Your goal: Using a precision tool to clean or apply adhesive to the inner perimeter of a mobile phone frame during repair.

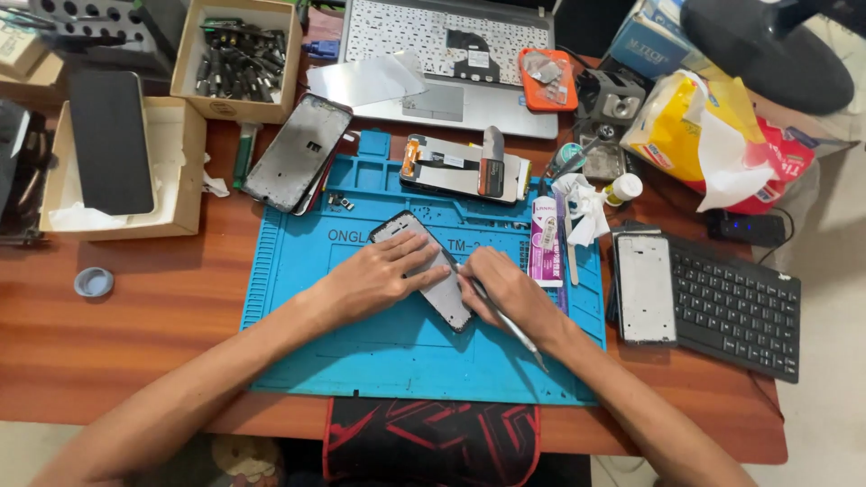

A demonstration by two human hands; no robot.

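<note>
- Both hands work mid-mat on the blue repair mat (361, 352).
- Left hand (383, 275) lies flat, pinning the phone (433, 271).
- Right hand (510, 289) pinches metal tweezers (514, 326) at the phone's right edge.
- Judged step: prying or picking; a steady, gentle tip matters.

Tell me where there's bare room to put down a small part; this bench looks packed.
Free: the blue mat below both hands, and bare wood between the grey cap and the mat. Crowded: the mat's top edge and right side by the keyboard.

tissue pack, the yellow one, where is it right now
In the head view the yellow tissue pack sits at the upper right of the desk, right of the laptop and behind the black keyboard, well away from both hands.
</note>
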